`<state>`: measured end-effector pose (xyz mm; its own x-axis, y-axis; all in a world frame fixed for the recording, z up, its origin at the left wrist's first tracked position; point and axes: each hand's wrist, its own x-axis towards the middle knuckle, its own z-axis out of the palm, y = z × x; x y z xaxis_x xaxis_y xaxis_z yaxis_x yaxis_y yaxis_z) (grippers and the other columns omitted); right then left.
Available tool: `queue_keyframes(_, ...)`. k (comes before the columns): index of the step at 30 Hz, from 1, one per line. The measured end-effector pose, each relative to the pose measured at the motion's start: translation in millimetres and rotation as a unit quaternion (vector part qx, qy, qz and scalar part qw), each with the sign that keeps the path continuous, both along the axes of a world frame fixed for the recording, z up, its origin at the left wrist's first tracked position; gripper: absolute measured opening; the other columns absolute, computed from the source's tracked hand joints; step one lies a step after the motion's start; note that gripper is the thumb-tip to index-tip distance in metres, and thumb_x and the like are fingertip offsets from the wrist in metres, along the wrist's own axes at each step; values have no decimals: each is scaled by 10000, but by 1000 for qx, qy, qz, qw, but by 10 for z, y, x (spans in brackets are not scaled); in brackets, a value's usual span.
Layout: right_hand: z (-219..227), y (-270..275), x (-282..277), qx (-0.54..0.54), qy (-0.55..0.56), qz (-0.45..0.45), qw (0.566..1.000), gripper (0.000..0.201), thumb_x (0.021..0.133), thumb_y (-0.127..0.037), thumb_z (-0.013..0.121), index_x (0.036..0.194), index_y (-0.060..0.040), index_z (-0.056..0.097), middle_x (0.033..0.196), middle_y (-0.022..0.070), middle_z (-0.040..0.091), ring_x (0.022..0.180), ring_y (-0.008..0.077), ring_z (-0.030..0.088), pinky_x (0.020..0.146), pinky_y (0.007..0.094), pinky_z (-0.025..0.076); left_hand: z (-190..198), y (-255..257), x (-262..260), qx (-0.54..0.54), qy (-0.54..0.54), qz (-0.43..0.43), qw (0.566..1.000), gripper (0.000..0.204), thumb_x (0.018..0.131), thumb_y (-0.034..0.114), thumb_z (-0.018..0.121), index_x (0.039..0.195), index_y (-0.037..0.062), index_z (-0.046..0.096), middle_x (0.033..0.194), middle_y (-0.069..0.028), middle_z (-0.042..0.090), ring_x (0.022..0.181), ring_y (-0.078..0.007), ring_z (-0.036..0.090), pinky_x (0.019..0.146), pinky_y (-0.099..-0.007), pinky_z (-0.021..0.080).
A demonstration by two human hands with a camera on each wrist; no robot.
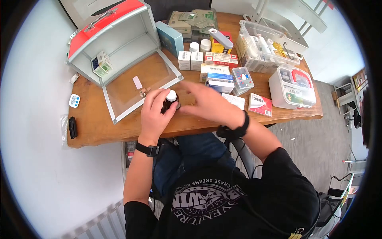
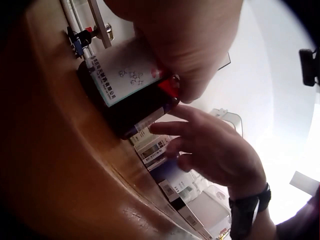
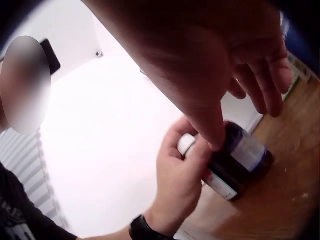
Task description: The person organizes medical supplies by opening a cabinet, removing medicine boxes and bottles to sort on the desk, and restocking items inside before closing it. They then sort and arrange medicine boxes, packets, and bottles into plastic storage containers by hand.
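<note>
A dark brown bottle (image 2: 112, 112) with a white cap (image 1: 171, 95) and a printed label (image 2: 122, 72) stands on the wooden table near its front edge. The left hand (image 1: 154, 115) grips it around the neck and shoulder, thumb on one side and fingers on the other. Close to the bottle's right side is the right hand (image 1: 213, 104), its fingers extended and spread, holding nothing. In the right wrist view the right thumb overlaps the bottle (image 3: 242, 152); whether it touches cannot be told.
Behind the left hand lies the clear framed lid (image 1: 115, 107) of a red-topped case (image 1: 99, 30). Medicine boxes (image 1: 215, 73), white bottles (image 1: 205, 44), a clear bin (image 1: 262, 63) and a white first-aid box (image 1: 292, 89) stand to the right. A small timer (image 1: 74, 100) lies at the left.
</note>
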<state>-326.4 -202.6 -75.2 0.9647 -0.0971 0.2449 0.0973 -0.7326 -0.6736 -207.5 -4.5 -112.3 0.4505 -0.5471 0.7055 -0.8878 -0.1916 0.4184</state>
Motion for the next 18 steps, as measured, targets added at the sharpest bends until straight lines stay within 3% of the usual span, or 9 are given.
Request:
queue_keyframes(3, 272, -371, -137, -21, -12, -51, 998, 697, 876, -328, 808, 1433, -10, 534, 1266, 272, 652, 1193, 425, 635, 994, 486, 528, -33, 28, -21, 1, 23, -35, 999, 668, 766, 95, 902, 1376, 93, 629, 1336, -141, 600, 1174, -323, 632, 977, -396, 550)
queue_keyframes(5, 354, -611, -137, -251, -60, -135, 956, 783, 880, -448, 805, 1486, -37, 526, 1351, 262, 635, 1261, 418, 613, 1036, 485, 509, 14, 42, -52, -19, 4, -20, 1000, 665, 776, 121, 900, 1379, 80, 623, 1349, -147, 593, 1219, -329, 608, 1009, -412, 535)
queue_keyframes(6, 357, -625, -122, -253, -63, -133, 956, 783, 880, -448, 805, 1486, -37, 526, 1351, 262, 635, 1261, 418, 613, 1036, 485, 509, 46, 72, -74, -22, 1, -17, 1000, 665, 776, 121, 900, 1379, 80, 623, 1349, -147, 593, 1219, -329, 608, 1009, -412, 535)
queue_keyframes(8, 272, -647, -53, -267, 77, -192, 941, 831, 843, -540, 788, 1441, -17, 543, 1297, 251, 651, 1305, 444, 563, 1027, 529, 514, 109, 167, -123, -55, -25, 13, 998, 661, 788, 150, 891, 1380, 55, 614, 1359, -155, 589, 1275, -344, 573, 1053, -436, 509)
queue_keyframes(10, 196, -670, 17, -290, 79, -181, 936, 852, 837, -588, 763, 1435, -22, 547, 1275, 239, 656, 1261, 459, 586, 1019, 537, 523, 119, 397, -84, -61, -41, 28, 997, 637, 810, 151, 866, 1378, 28, 604, 1390, -159, 570, 1307, -349, 551, 1089, -447, 482)
queue_keyframes(14, 261, -641, 119, -263, 117, -127, 949, 647, 854, -427, 762, 1327, -23, 583, 1260, 230, 653, 1213, 436, 617, 970, 538, 550, 274, 1034, 206, -58, -104, 183, 976, 490, 888, 135, 790, 1338, 36, 625, 1345, -157, 586, 1236, -334, 574, 1037, -439, 501)
queue_keyframes(15, 247, -667, 128, -265, 111, -116, 951, 595, 846, -365, 749, 1305, -24, 585, 1251, 226, 654, 1200, 433, 619, 966, 534, 551, 265, 1196, 365, -59, -108, 189, 974, 490, 888, 135, 790, 1338, 36, 625, 1345, -157, 586, 1236, -334, 574, 1037, -439, 501)
queue_keyframes(17, 279, -649, 154, -261, 112, -102, 953, 543, 816, -247, 715, 1296, -31, 585, 1234, 218, 656, 1169, 428, 623, 977, 520, 545, 99, 1478, 759, -134, 29, 280, 950, 410, 952, 132, 723, 1329, 12, 617, 1268, -156, 611, 1146, -319, 612, 982, -427, 524)
queue_keyframes(18, 263, -656, 167, -265, 109, -97, 953, 543, 816, -247, 715, 1296, -31, 585, 1234, 218, 656, 1169, 428, 623, 977, 520, 545, 3, 1592, 947, -138, 28, 286, 948, 410, 952, 132, 723, 1329, 12, 617, 1268, -156, 611, 1146, -319, 612, 982, -427, 524)
